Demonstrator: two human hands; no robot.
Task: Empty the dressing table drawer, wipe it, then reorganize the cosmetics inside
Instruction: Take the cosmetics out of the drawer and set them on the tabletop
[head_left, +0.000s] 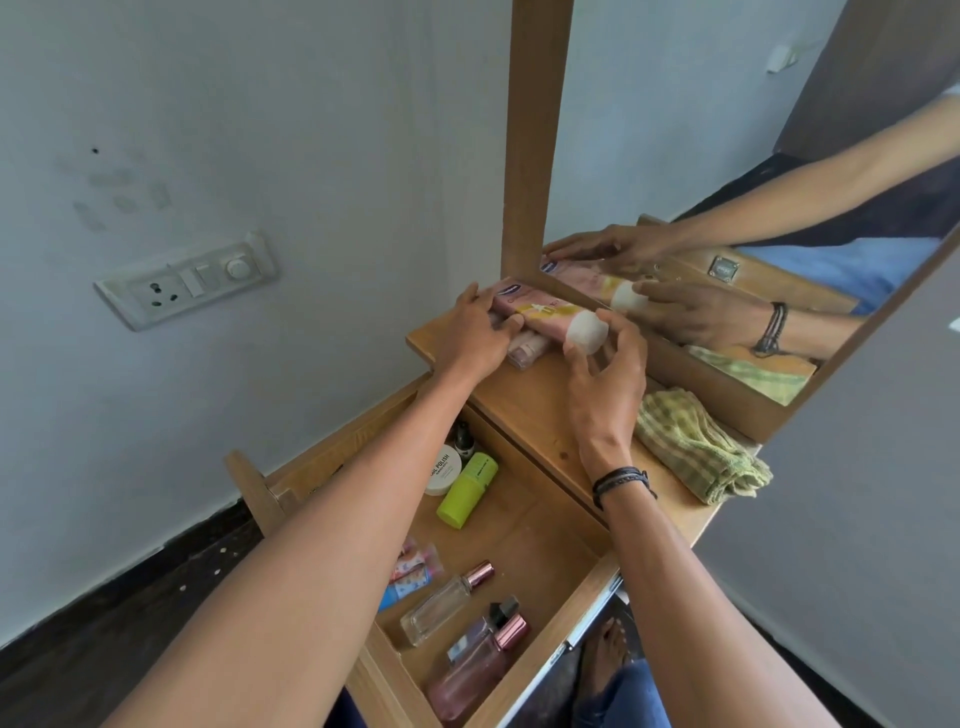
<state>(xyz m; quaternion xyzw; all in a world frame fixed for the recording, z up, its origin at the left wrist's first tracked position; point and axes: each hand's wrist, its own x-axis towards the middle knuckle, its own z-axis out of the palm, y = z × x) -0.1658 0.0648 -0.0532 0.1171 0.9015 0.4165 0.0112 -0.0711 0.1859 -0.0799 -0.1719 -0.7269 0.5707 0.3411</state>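
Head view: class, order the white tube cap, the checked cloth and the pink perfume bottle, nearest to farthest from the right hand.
1. white tube cap, touching the right hand
2. checked cloth, tabletop right
3. pink perfume bottle, drawer front

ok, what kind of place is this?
Probably a home bedroom's dressing corner: a wooden dressing table with a mirror, its open drawer holding perfume bottles, and a wall switch plate. The left hand and right hand hold a pink tube.
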